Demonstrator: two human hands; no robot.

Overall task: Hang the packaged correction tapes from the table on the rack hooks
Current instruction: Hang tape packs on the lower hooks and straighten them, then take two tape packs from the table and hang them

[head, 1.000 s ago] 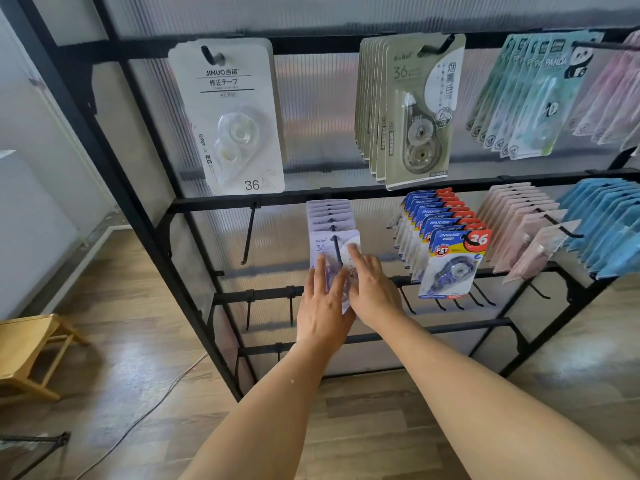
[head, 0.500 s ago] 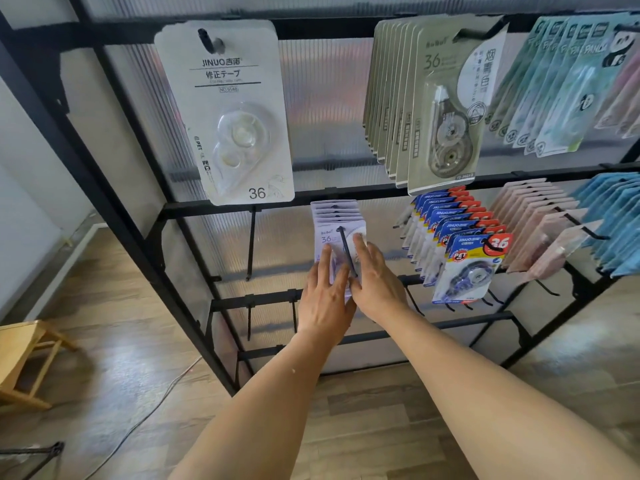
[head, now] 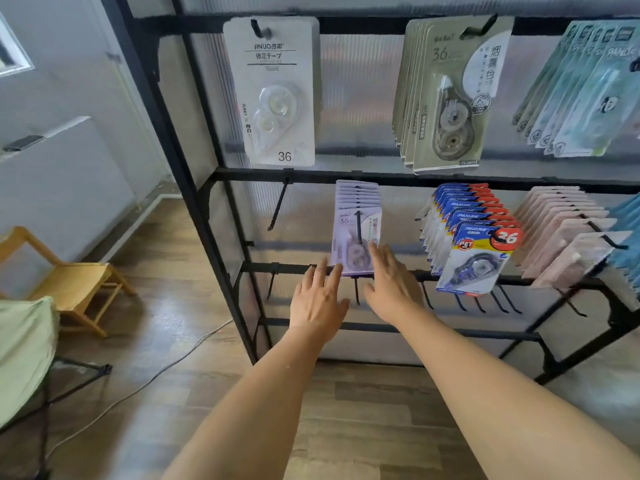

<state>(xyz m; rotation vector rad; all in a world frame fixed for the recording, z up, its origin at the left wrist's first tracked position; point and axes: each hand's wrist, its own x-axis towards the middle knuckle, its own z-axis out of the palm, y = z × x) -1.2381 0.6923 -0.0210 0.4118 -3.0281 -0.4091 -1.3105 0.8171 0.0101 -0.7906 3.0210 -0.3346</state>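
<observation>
Several lilac correction tape packs (head: 353, 237) hang in a row on one hook of the black rack's (head: 194, 188) middle rail. My left hand (head: 318, 299) is just below the front pack's lower left corner, fingers spread and holding nothing. My right hand (head: 389, 280) is at the pack's lower right edge with fingers apart, its fingertips at or just off the pack. An empty hook (head: 278, 206) sticks out to the left of the lilac packs.
White packs (head: 277, 91), olive packs (head: 446, 98) and panda packs (head: 581, 91) hang on the top rail. Blue-red packs (head: 474, 244) and pink packs (head: 568, 233) hang right of the lilac ones. Bare hooks (head: 485, 303) line the lower rail. A wooden stool (head: 65, 278) stands left, by a green cloth (head: 24, 351).
Both hands have slid down and back off the front lilac pack, which now hangs free on its hook. The camera has turned left, showing more of the floor and stool.
</observation>
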